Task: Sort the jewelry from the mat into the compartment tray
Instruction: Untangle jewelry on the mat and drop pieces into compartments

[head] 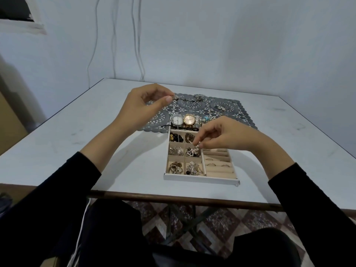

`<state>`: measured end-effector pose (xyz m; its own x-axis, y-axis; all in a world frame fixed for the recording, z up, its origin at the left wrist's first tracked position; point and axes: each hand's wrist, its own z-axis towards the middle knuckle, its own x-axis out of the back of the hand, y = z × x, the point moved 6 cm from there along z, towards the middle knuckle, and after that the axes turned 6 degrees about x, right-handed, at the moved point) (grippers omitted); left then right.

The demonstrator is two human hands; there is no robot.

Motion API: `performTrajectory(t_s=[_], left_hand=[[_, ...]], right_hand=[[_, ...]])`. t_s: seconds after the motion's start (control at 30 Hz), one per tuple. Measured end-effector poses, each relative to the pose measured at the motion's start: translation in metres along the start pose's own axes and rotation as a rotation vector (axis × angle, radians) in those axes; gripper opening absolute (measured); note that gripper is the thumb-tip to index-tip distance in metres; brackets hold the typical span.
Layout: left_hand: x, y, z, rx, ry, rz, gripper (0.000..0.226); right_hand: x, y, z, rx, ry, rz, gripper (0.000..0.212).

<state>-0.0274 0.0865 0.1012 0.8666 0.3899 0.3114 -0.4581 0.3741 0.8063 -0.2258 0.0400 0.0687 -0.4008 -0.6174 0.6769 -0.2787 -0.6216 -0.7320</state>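
left hand (pixel 143 106) raised over the mat's (pixel 237 117) far left corner, pinching a silver chain (pixel 185 98); right hand (pixel 225 134) pinches pearl jewelry (pixel 197 148) over the compartment tray's (pixel 200 178) middle.

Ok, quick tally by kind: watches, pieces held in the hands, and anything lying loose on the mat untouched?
Watches: 2, the silver watch and the gold watch
Held pieces: 2, the chain pinched by the left hand, the pearl piece by the right hand
Loose on the mat: 1, the pearl cluster
Total: 5
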Motion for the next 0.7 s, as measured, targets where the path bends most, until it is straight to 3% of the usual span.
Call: performTrajectory(t_s=[0.53,0.7], left_hand=[[-0.006,0.004,-0.002,-0.001,-0.016,0.002,0.009],[-0.009,0.005,-0.004,0.006,-0.022,0.010,0.008]], right_hand=[[-0.013,0.002,0.007,-0.052,0.027,-0.199,0.018],[-0.007,0.003,-0.001,-0.014,0.085,-0.117,0.018]])
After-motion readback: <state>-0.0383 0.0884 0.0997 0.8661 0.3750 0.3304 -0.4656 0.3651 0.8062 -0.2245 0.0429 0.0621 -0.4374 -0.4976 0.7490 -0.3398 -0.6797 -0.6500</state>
